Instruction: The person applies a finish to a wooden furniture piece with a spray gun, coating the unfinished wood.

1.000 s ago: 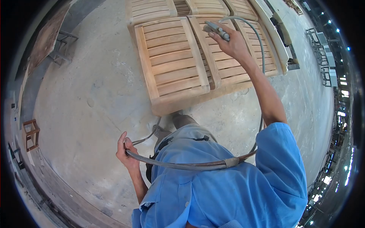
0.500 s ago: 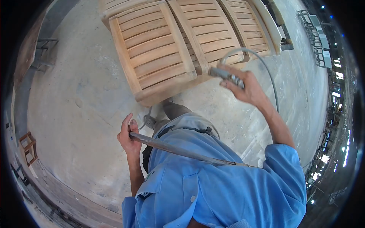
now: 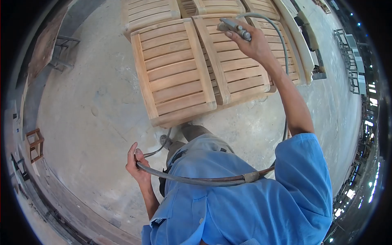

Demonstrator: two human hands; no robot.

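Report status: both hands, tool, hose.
Right hand gripping nozzle tool over slatted panels. Left hand holding hose, looped across torso.

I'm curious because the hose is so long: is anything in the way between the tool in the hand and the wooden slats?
Nothing visible is. The right hand holds the tool over the slatted panels, and the hose curves away behind it to the left hand.

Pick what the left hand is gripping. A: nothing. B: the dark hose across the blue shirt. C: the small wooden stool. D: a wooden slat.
B: the left hand is closed around the dark hose that curves across the blue shirt; the right hand holds a grey tool over the slatted panels.
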